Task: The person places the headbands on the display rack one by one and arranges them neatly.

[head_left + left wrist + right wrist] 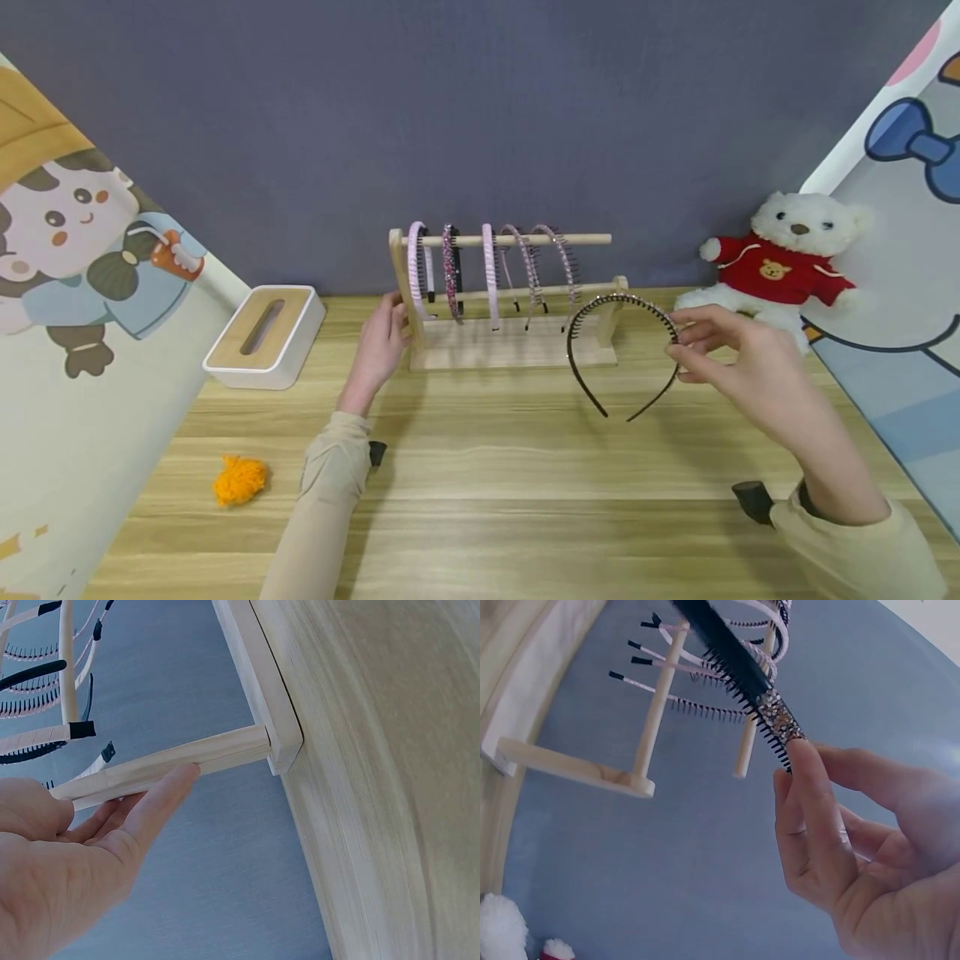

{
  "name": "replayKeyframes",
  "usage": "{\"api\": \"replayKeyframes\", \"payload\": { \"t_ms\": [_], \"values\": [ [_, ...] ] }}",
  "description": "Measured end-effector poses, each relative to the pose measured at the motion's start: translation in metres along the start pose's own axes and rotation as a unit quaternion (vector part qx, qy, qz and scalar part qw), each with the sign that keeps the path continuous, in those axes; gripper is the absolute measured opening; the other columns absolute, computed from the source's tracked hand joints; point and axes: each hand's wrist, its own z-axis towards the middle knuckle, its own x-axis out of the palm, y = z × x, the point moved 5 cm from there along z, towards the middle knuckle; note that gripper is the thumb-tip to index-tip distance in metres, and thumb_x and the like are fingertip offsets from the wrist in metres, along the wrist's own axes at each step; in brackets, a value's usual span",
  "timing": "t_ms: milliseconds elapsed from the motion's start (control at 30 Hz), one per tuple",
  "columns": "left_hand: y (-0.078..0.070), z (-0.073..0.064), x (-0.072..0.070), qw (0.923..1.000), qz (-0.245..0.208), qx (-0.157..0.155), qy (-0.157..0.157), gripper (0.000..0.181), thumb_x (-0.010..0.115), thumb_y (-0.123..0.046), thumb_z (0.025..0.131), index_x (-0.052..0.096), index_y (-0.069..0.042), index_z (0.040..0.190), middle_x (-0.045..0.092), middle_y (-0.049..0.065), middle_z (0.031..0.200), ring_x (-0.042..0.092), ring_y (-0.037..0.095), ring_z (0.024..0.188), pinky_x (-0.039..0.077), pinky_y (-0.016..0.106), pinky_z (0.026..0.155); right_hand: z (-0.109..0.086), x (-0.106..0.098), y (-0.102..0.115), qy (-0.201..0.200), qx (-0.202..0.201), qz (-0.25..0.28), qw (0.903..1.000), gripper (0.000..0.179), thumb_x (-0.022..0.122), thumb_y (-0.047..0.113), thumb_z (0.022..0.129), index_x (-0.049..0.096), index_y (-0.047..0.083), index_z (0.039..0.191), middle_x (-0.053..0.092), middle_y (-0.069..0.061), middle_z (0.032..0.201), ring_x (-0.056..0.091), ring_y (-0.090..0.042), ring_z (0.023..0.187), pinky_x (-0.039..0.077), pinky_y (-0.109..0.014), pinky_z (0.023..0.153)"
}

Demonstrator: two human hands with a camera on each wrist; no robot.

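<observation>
My right hand (738,350) pinches a dark toothed headband (619,297) by its side, up off the table, just right of the rack. Up close in the right wrist view, its band carries glittery stones (780,718) near the fingertips. A pale wooden headband rack (513,354) stands at the back, with two horizontal rods. Several pink and glittery headbands (490,275) hang on its upper rod (597,239), whose right end is bare. My left hand (381,346) holds the rack's left upright (225,746) between thumb and fingers; some fingers are hidden behind it.
A white teddy bear in a red sweater (780,267) sits at the back right. On the left stand a tissue box with a wooden lid (232,342) and, nearer, an orange yarn bundle (240,480). A dark wall (480,108) closes off the table's back.
</observation>
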Motion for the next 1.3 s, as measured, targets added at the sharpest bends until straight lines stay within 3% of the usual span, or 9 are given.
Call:
{"api": "replayKeyframes", "payload": {
  "t_ms": [233,367,667,1033,1300],
  "values": [
    [-0.001,0.000,0.000,1.0000,-0.003,0.001,-0.002,0.042,0.034,-0.013,0.119,0.044,0.008,0.153,0.052,0.035,0.149,0.060,0.053,0.129,0.063,0.054,0.100,0.001,-0.015,-0.001,-0.025,0.003,-0.009,0.9996,0.043,0.088,-0.003,0.086,0.072,-0.001,0.126,0.075,-0.012,0.092,0.066,0.013,0.066,0.045,0.003,0.071],
    [-0.001,0.000,0.000,1.0000,-0.003,-0.001,-0.001,0.042,0.033,-0.013,0.119,0.043,0.008,0.154,0.051,0.035,0.151,0.060,0.053,0.130,0.064,0.053,0.100,0.004,-0.019,-0.001,-0.038,0.015,-0.003,0.9991,0.044,0.089,-0.003,0.086,0.071,-0.003,0.126,0.074,-0.017,0.094,0.062,0.017,0.070,0.048,0.001,0.066],
    [0.000,0.000,0.000,1.0000,-0.004,-0.005,0.005,0.043,0.033,-0.015,0.119,0.042,0.006,0.156,0.049,0.034,0.153,0.059,0.052,0.131,0.063,0.052,0.101,0.015,-0.024,0.001,-0.039,0.057,0.004,0.9976,0.046,0.088,0.002,0.090,0.065,-0.004,0.129,0.072,-0.023,0.104,0.059,0.013,0.073,0.053,-0.002,0.061],
    [0.001,-0.001,-0.002,0.9999,0.015,0.003,-0.003,0.041,0.034,-0.011,0.118,0.043,0.009,0.153,0.050,0.036,0.151,0.060,0.054,0.129,0.064,0.050,0.099,0.027,-0.027,0.001,-0.066,0.058,0.010,0.9961,0.052,0.089,0.009,0.090,0.061,0.001,0.132,0.072,-0.017,0.102,0.059,0.013,0.076,0.045,-0.002,0.067],
    [-0.001,-0.002,-0.002,0.9999,0.012,0.005,-0.003,0.041,0.033,-0.012,0.119,0.043,0.009,0.153,0.051,0.035,0.150,0.060,0.054,0.129,0.065,0.051,0.098,0.035,-0.028,0.003,-0.082,0.051,0.034,0.9948,0.052,0.088,0.006,0.090,0.058,-0.001,0.132,0.067,-0.011,0.101,0.059,0.007,0.079,0.047,-0.002,0.065]
  ]
}}
